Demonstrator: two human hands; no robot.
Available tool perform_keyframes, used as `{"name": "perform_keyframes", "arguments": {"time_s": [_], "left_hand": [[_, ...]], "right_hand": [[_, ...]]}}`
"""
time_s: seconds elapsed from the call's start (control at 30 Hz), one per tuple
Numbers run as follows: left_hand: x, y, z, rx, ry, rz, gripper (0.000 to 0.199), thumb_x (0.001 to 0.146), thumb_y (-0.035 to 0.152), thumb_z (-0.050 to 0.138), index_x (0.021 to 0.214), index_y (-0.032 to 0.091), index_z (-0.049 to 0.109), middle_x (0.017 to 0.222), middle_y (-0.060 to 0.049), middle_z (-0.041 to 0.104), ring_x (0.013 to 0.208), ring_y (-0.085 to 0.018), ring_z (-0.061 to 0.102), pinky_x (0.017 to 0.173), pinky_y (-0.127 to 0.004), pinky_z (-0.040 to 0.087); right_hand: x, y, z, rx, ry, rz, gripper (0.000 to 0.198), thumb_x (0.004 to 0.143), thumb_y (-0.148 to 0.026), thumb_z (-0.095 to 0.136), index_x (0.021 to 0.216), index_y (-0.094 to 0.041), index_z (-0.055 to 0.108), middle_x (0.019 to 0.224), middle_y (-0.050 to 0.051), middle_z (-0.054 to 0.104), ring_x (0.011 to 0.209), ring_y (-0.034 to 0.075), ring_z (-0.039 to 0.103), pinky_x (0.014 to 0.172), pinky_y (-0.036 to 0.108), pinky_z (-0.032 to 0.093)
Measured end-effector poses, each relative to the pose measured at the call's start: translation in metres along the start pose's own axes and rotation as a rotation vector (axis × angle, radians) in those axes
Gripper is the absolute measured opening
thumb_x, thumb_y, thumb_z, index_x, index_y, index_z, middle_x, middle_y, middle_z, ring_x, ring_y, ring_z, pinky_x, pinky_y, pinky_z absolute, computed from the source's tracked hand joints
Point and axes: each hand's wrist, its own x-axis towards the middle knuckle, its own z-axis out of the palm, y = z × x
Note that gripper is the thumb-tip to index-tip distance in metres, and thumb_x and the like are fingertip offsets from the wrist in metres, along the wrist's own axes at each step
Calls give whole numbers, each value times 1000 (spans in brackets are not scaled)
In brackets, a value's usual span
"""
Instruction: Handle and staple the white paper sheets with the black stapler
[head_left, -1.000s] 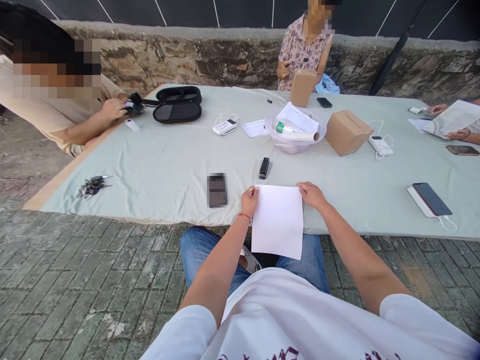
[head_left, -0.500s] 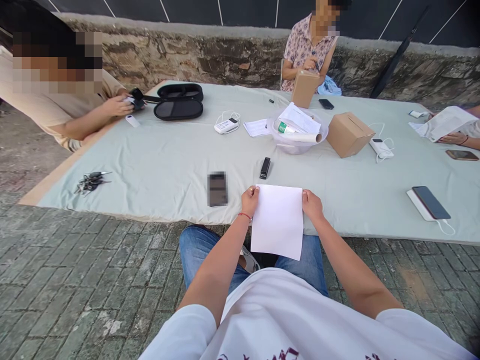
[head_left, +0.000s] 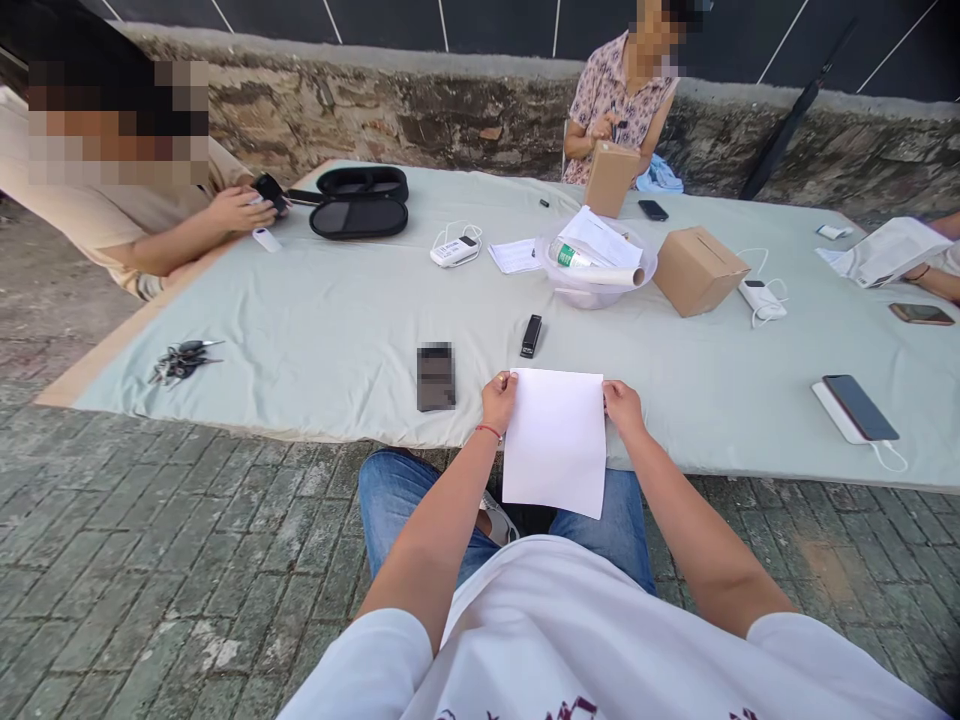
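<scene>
Both hands, the left hand (head_left: pixel 499 400) and right hand (head_left: pixel 622 405), pinched the white sheet's (head_left: pixel 555 440) top corners closed-fingered, keeping it taut and flat over the table edge (head_left: pixel 300 435).

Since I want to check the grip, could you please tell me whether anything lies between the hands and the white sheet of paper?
Nothing visible: the left hand and right hand pinch the white sheet of paper directly.

White tee, blue jeans, red wristband (head_left: pixel 490 431)
</scene>
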Motion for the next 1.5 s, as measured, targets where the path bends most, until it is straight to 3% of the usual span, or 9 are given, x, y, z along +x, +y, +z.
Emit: {"name": "perform_keyframes", "arguments": {"time_s": [0.13,0.3,0.47,0.63,0.87,1.03,1.23,1.33,1.5], "left_hand": [[0,-2,-1,-3,-18,-1,31,86,47,50,76,18,54,64,4,41,60,-10,31,57,-23,31],[2,-5,-1,61,-15,15,31,88,47,49,74,19,53,63,4,39,60,-10,31,57,-24,30],[4,-7,1,156,-23,56,32,88,47,49,70,20,49,61,4,35,59,-11,29,56,-24,28],[4,-6,3,197,-16,49,34,87,49,48,68,21,47,58,4,35,57,-12,29,55,-25,27],[4,-4,3,217,-13,38,32,86,49,49,71,21,53,58,3,38,60,-13,33,57,-25,30],[4,-6,2,192,-25,35,34,86,50,50,71,20,54,61,3,41,60,-12,34,58,-25,31],[5,-6,3,156,-37,37,32,86,47,50,72,19,55,62,3,44,60,-12,36,58,-24,32],[5,-7,2,148,-40,30,32,86,48,51,73,19,57,61,3,46,60,-12,38,58,-24,33],[7,-9,1,146,-37,35,34,86,48,51,70,19,55,60,3,46,59,-12,38,57,-24,32]], "right_hand": [[14,-2,-2,138,-99,38,39,86,-49,47,102,-19,67,89,7,70,75,20,63,65,33,52],[21,-7,-3,50,-154,-130,47,91,-42,44,134,-26,55,110,5,68,86,18,64,80,36,52],[18,3,0,-53,-175,-282,36,92,-37,43,115,-25,68,118,4,66,102,18,61,94,36,46],[13,4,2,-89,-128,-359,40,94,-37,40,124,-26,64,119,4,65,99,18,61,92,35,45],[13,-5,2,-171,-132,-270,34,93,-35,43,108,-25,71,105,4,67,88,19,60,86,35,47],[19,-36,13,-316,60,-350,38,90,-19,40,113,-20,70,116,11,61,112,28,48,94,43,45],[19,-86,47,-398,-279,-585,64,80,0,38,138,-25,52,137,5,53,122,25,43,99,43,42],[16,-107,58,-518,-450,-575,64,77,2,44,131,-27,58,126,5,63,114,27,51,94,42,44],[12,-125,66,-574,-407,-568,56,77,1,48,126,-24,61,120,6,66,113,29,53,90,41,43]]}}
